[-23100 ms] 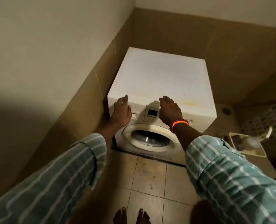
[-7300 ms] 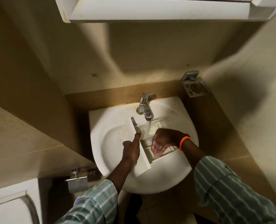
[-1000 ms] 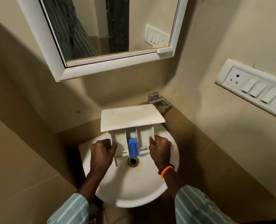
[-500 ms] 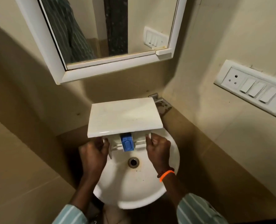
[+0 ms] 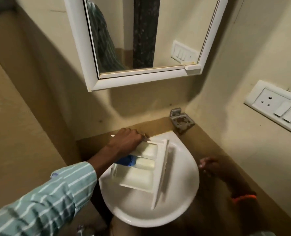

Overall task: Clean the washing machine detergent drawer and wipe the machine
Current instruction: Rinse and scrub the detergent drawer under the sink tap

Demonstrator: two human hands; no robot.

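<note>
The detergent drawer (image 5: 141, 169) lies across the basin (image 5: 184, 193), covering its rear and middle; only the front and right rim of the bowl are exposed. The left hand (image 5: 126, 142) blocks the rear-left corner. A metal wall holder (image 5: 182, 120) juts out at the rear right. The mirror cabinet (image 5: 141, 79) overhangs above.

Single head-worn wide-angle view, looking steeply down and forward from close above a white sink (image 5: 180, 193) at lower centre. A mirror (image 5: 141, 31) fills the upper centre, a switch panel (image 5: 277, 108) the right edge. No second view.
</note>
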